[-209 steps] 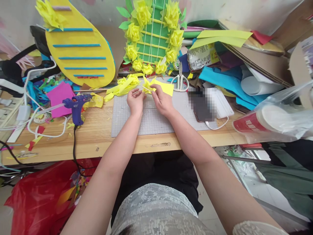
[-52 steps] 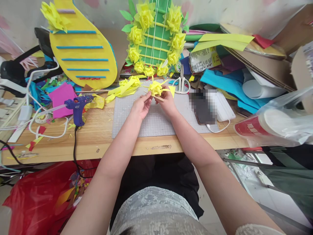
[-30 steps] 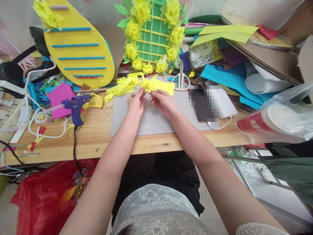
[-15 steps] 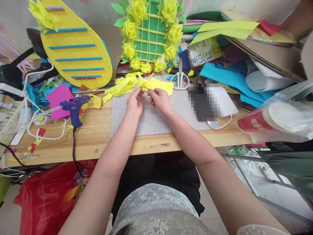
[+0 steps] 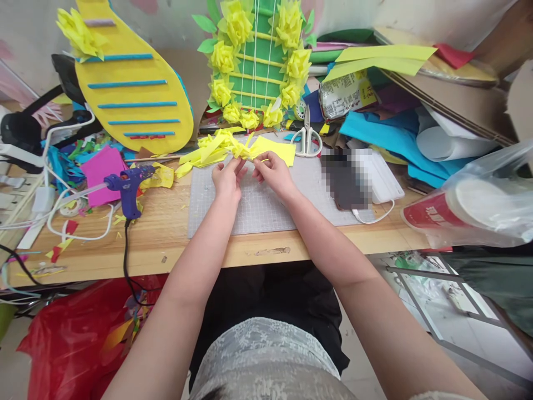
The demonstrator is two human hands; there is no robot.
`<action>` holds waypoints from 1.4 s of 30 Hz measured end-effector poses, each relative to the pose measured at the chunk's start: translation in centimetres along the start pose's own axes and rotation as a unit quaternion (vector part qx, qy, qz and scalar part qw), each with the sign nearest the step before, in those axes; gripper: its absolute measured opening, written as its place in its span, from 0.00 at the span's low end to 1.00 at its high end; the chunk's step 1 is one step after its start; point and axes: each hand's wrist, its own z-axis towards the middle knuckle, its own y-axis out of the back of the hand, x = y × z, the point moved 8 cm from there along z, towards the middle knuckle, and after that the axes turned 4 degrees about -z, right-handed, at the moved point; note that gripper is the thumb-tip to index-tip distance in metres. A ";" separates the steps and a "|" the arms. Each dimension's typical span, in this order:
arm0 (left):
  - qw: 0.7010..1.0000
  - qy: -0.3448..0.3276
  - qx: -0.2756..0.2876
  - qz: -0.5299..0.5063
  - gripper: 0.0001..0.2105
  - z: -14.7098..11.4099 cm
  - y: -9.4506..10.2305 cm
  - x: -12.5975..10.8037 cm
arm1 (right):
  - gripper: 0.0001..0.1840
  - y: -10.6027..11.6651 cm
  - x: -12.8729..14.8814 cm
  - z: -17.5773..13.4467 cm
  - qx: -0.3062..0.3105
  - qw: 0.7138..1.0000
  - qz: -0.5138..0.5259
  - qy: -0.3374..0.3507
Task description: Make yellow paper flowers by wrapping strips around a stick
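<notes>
My left hand (image 5: 227, 178) pinches the base of a small yellow paper flower (image 5: 240, 149) above the cutting mat. Its petals point up and away from me. My right hand (image 5: 272, 172) has its thumb and fingertips closed on the right side of the same flower, though the exact grip is hidden. Just behind lie a pile of cut yellow paper pieces (image 5: 212, 151) and a flat yellow paper sheet (image 5: 280, 150). White-handled scissors (image 5: 307, 140) rest to the right, blades pointing away. The grey cutting mat (image 5: 266, 211) is under both hands.
A blue glue gun (image 5: 130, 191) stands on the left, its cord over the table edge. Behind are a yellow pear-shaped board (image 5: 137, 94) and a green board (image 5: 259, 72) ringed with paper roses. A phone (image 5: 347, 180), power bank (image 5: 381, 175) and bagged cup (image 5: 437, 211) occupy the right.
Both hands stay at nearly the same spot, still pinching the yellow flower, with slight finger movement. The whole view has shifted a little.
</notes>
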 end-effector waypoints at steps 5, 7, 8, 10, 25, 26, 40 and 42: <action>1.000 -0.009 -0.004 0.002 0.16 0.2 0.1 0.0 | 0.08 0.2 0.2 -0.1 -0.012 0.999 -0.031 0.030; 1.000 -0.013 0.003 0.007 0.16 0.2 0.1 -0.1 | 0.09 0.4 0.2 0.0 -0.022 0.998 -0.048 0.034; 1.000 -0.018 0.010 0.010 0.17 0.1 -0.1 -0.1 | 0.09 0.6 0.2 0.1 -0.026 0.998 -0.055 0.035; 0.999 -0.035 0.030 0.019 0.18 0.0 -0.4 -0.3 | 0.09 0.8 0.2 0.3 -0.030 0.997 -0.066 0.034; 0.995 -0.051 0.021 0.079 0.23 -0.2 -0.4 -0.5 | 0.11 0.8 0.4 0.6 0.014 0.990 -0.117 0.074; 0.995 -0.049 0.019 0.084 0.24 -0.2 -0.4 -0.5 | 0.12 0.8 0.4 0.6 0.015 0.990 -0.121 0.075; 0.994 -0.057 0.006 0.097 0.23 -0.5 -0.5 -0.7 | 0.08 0.7 0.4 0.5 -0.001 0.991 -0.101 0.085; 0.993 -0.056 0.002 0.104 0.24 -0.5 -0.3 -0.7 | 0.09 0.7 0.3 0.4 -0.003 0.990 -0.109 0.085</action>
